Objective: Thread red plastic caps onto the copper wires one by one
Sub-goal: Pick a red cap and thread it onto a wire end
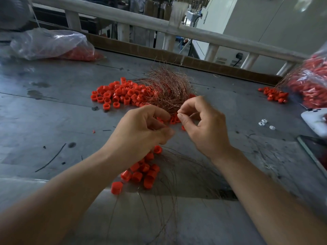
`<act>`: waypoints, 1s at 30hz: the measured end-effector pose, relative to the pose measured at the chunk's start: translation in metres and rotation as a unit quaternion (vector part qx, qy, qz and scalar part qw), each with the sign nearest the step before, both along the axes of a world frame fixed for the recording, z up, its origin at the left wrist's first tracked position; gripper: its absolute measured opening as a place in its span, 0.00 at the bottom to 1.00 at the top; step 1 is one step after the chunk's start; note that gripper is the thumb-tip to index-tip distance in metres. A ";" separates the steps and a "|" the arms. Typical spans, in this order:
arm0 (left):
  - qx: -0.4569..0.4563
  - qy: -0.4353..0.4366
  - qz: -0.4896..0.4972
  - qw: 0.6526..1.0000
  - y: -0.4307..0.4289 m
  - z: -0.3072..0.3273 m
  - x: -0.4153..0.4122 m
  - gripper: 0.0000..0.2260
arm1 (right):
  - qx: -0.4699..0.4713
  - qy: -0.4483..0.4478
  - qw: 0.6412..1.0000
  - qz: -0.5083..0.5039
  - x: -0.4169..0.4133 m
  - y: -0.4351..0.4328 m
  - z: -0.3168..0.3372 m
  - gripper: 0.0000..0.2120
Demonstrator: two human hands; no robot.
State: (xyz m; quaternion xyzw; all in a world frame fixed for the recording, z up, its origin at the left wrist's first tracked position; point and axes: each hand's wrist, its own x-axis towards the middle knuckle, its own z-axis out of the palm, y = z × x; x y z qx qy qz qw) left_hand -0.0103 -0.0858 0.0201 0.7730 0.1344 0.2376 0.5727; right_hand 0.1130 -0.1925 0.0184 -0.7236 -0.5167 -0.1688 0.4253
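Caps (116, 94) left of wires (166, 89)

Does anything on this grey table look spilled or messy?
Small red plastic caps lie scattered loose in heaps across the grey table, and thin copper wires sit in a bristly tangle over the far heap. A clear plastic bag at far left lies slumped on its side.

Red caps (122, 95), copper wires (168, 85), grey table (53, 112).
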 end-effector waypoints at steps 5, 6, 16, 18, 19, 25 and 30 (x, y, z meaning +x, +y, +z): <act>-0.089 -0.062 -0.037 0.993 0.004 0.010 -0.004 0.21 | -0.037 -0.104 0.993 0.034 -0.002 -0.003 0.004 0.07; -0.087 -0.075 -0.049 0.992 0.005 0.012 -0.005 0.20 | -0.044 -0.113 0.992 0.034 -0.002 -0.003 0.005 0.09; -0.156 -0.116 0.000 0.981 0.012 0.017 -0.007 0.06 | -0.016 -0.092 0.994 0.052 -0.010 -0.011 0.014 0.08; -0.163 -0.110 0.005 0.980 0.013 0.017 -0.007 0.06 | 0.011 -0.106 0.993 0.042 -0.011 -0.015 0.019 0.06; -0.149 -0.105 0.005 0.983 0.012 0.017 -0.007 0.06 | 0.018 -0.110 0.993 0.036 -0.012 -0.016 0.020 0.05; -0.063 -0.084 0.010 0.994 0.004 0.012 -0.003 0.06 | -0.014 -0.095 0.994 0.044 -0.015 -0.018 0.022 0.05; -0.059 -0.089 -0.017 0.994 0.004 0.009 -0.002 0.07 | -0.005 -0.081 0.996 0.044 -0.019 -0.015 0.019 0.04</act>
